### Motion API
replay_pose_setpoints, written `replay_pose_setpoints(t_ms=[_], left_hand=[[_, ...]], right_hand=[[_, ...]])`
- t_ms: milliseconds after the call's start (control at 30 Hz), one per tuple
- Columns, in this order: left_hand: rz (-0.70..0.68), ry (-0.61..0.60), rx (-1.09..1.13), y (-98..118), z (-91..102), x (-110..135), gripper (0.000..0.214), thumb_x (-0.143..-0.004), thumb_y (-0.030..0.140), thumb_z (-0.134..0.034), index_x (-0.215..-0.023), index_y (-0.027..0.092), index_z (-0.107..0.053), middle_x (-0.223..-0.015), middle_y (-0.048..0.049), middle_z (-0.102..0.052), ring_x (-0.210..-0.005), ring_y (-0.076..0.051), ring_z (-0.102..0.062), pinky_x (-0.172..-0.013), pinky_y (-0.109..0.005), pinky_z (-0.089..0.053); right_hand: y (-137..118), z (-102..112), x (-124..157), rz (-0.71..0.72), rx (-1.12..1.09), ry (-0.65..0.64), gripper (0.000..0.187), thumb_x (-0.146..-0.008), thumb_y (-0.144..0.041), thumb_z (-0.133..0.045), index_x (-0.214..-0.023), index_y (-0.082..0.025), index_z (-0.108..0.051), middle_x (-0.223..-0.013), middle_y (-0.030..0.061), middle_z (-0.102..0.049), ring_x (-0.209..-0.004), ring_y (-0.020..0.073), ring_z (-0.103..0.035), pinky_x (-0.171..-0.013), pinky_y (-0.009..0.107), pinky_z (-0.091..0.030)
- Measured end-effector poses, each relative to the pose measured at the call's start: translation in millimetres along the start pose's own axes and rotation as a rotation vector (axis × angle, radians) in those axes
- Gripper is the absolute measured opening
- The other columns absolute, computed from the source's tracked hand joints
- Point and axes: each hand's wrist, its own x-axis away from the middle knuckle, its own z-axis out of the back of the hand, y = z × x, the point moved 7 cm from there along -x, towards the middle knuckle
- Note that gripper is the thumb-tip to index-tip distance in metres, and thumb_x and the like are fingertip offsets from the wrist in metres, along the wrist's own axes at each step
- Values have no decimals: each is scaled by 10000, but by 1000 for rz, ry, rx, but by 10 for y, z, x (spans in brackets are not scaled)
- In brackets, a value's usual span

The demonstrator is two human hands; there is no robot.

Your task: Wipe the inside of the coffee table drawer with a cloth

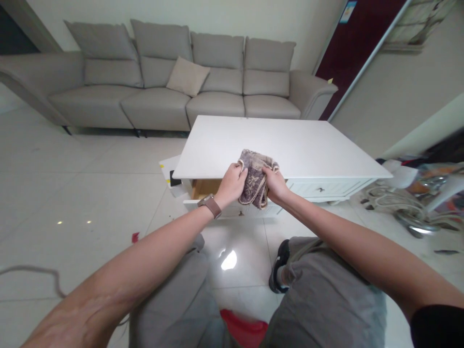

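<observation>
Both my hands hold a crumpled grey-purple cloth (253, 176) between them, just over the near edge of a white coffee table (290, 142). My left hand (232, 182) grips the cloth's left side with its fingers curled; a brown-strapped watch (210, 205) is on that wrist. My right hand (274, 184) is closed on the cloth's right side. Under the hands a drawer (205, 188) of the table stands pulled out, showing its wooden inside.
A grey sectional sofa (163, 82) with a beige cushion (187, 76) stands behind the table. A fan and cables (416, 203) clutter the floor at the right. A red object (244, 326) lies between my knees. A cord (32, 273) runs across the tiles at the left.
</observation>
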Motion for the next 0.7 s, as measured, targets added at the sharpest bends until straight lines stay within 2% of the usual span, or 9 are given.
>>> replay_pose_setpoints(t_ms=[100,267,367,467,600,700], left_hand=[[-67,-67,-3,135,-116,77,261,-1002,296,-456,-1061,185,-684,-1238,-138,-629,-1237,-284,-543,-1160,-414,-343],[-52,-95,123,163,-174,111,301,-976,295,-522,-1230,211,-661,-1382,-105,-610,-1362,-274,-487,-1225,-411,-271],[-47,-127,103,155,-166,116,316,-934,306,-602,-1232,211,-648,-1337,-112,-644,-1335,-300,-517,-1189,-436,-323],[-15,-117,30,124,-107,123,358,-886,314,-673,-1224,203,-631,-1256,-125,-685,-1223,-323,-595,-1097,-443,-413],[22,-83,-40,90,-8,122,263,-868,350,-699,-1089,213,-664,-1057,-102,-737,-1003,-312,-669,-938,-409,-486],[30,-80,-45,83,24,115,228,-873,392,-694,-1023,221,-679,-969,-87,-744,-922,-301,-673,-891,-389,-487]], right_hand=[[-2,-78,40,-22,-1,-29,260,-744,-344,-690,-975,-230,-650,-931,19,-772,-1011,248,-711,-936,422,-583],[15,-273,135,-30,-21,-138,300,-776,-426,-697,-993,-225,-648,-993,30,-770,-1076,240,-693,-992,395,-560],[47,-322,155,-57,-41,-184,314,-793,-471,-675,-981,-220,-653,-997,35,-772,-1108,242,-683,-1023,393,-545],[70,-314,148,-68,-30,-191,316,-801,-488,-650,-963,-216,-654,-967,41,-773,-1108,253,-686,-1021,406,-543],[39,-298,154,-7,-2,-168,309,-795,-460,-653,-988,-218,-655,-944,21,-771,-1081,252,-696,-986,408,-556],[44,-305,162,-25,-14,-160,308,-792,-466,-658,-982,-223,-651,-907,10,-766,-1040,253,-706,-958,403,-568]])
